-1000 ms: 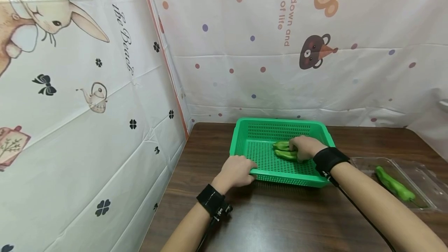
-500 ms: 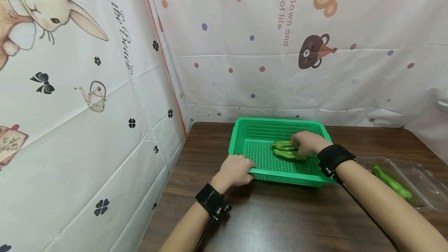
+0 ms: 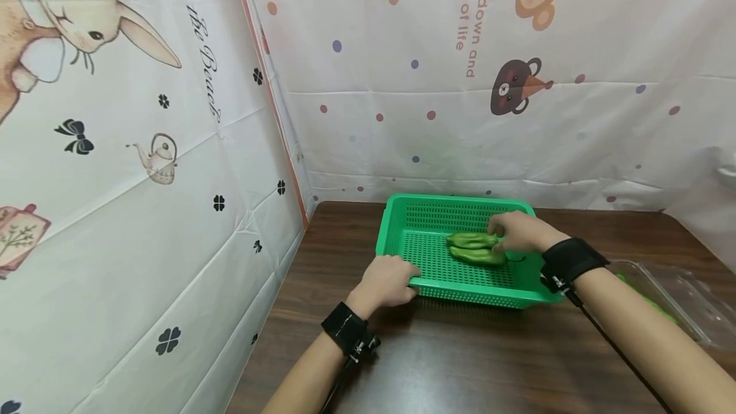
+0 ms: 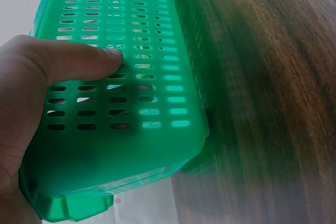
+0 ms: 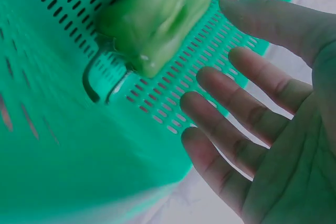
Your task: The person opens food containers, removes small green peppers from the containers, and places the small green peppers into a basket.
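Green peppers (image 3: 476, 248), two of them lying side by side and touching, are sitting on the floor of the green perforated basket (image 3: 425, 209), toward its right half. We are finding the basket resting near the back edge of the dark wooden surface (image 3: 460, 363), closer to the left corner than the right.

We are recording the left hand (image 3: 388, 281) gripping the basket's near rim at its front left corner; the left wrist view is showing the thumb (image 4: 79, 61) pressing flat against the slotted wall. We are noting the right hand (image 3: 517, 232) hanging over the basket's right side with its fingers spread and relaxed, fingertips (image 5: 210, 108) just beside the stem ends of the peppers and holding nothing.

We are also observing a clear plastic tray (image 3: 684, 302) at the right edge of the surface, with something green partly hidden behind the right forearm.
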A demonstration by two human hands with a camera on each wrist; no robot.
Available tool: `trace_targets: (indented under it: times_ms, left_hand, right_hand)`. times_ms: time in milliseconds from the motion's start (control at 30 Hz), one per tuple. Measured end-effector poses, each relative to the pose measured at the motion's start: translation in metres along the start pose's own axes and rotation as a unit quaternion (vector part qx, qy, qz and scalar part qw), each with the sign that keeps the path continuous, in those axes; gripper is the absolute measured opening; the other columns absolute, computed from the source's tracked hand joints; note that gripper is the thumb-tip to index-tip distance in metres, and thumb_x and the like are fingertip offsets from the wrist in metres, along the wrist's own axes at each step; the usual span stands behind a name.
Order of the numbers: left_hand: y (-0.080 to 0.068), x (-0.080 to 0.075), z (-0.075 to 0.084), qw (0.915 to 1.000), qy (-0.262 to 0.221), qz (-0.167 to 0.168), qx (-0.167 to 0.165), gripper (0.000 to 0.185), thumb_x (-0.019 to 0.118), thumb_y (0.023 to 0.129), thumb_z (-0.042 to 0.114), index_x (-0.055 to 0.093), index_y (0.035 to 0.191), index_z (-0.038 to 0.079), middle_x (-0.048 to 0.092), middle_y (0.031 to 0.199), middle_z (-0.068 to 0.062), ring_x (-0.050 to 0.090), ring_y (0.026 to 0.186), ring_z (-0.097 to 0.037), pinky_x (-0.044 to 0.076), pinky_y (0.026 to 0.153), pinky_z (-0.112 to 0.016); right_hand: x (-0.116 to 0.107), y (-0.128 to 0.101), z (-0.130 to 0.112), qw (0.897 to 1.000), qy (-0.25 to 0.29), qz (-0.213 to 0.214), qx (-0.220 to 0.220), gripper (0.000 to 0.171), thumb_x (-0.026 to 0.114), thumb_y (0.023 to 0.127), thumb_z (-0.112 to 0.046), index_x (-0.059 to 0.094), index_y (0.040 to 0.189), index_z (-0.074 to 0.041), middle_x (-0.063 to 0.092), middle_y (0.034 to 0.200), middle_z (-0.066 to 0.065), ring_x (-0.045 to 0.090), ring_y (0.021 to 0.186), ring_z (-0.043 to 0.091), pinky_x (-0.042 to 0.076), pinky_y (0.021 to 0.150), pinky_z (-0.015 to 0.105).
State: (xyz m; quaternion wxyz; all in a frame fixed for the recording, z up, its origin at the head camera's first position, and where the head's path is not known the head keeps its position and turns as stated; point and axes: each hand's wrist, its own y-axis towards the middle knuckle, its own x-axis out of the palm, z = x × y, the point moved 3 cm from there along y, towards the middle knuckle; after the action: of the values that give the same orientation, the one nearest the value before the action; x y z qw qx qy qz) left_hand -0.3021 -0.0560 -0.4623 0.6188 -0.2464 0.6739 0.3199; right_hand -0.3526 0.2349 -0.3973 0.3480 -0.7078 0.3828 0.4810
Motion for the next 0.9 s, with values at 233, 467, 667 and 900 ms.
trace_targets:
  times_ms: [233,467,667,900]
  left_hand:
    - [-0.002,-0.002,0.0,1.0,0.004,0.003,-0.002,0.024,0.073,0.091,0.039,0.077,0.114,0.032,0.075,0.089,0.012,0.063,0.07,-0.004,0.043,0.056,-0.023]
    - [-0.002,0.0,0.001,1.0,0.005,0.004,-0.002,0.026,0.072,0.091,0.039,0.077,0.116,0.031,0.077,0.096,0.012,0.067,0.076,-0.007,0.046,0.059,-0.023]
    - [-0.001,0.0,0.0,0.9999,0.002,0.01,0.003,0.022,0.072,0.091,0.038,0.077,0.111,0.03,0.073,0.086,0.012,0.055,0.064,-0.003,0.039,0.054,-0.022]
    - [-0.001,-0.001,0.001,1.0,0.0,0.007,0.0,0.023,0.073,0.091,0.038,0.077,0.112,0.03,0.074,0.086,0.011,0.055,0.064,-0.003,0.039,0.054,-0.023]
  right_hand:
    - [-0.011,-0.014,-0.004,1.0,0.002,0.013,0.006,0.038,0.077,0.089,-0.027,0.066,0.12,-0.007,0.066,0.118,0.022,0.064,0.105,0.039,0.054,0.082,0.05]
    - [-0.017,-0.026,0.003,0.999,-0.009,0.034,0.011,0.033,0.073,0.094,-0.031,0.067,0.118,-0.01,0.068,0.114,0.017,0.065,0.099,0.032,0.054,0.079,0.047]
    - [-0.023,-0.037,0.007,0.998,-0.006,0.056,0.014,0.033,0.073,0.093,-0.031,0.066,0.117,-0.009,0.069,0.112,0.016,0.066,0.097,0.031,0.054,0.076,0.045]
    - [-0.023,-0.051,0.017,0.996,-0.003,0.089,0.013,0.021,0.071,0.094,-0.024,0.068,0.111,-0.011,0.068,0.103,0.007,0.064,0.09,0.023,0.052,0.073,0.04]
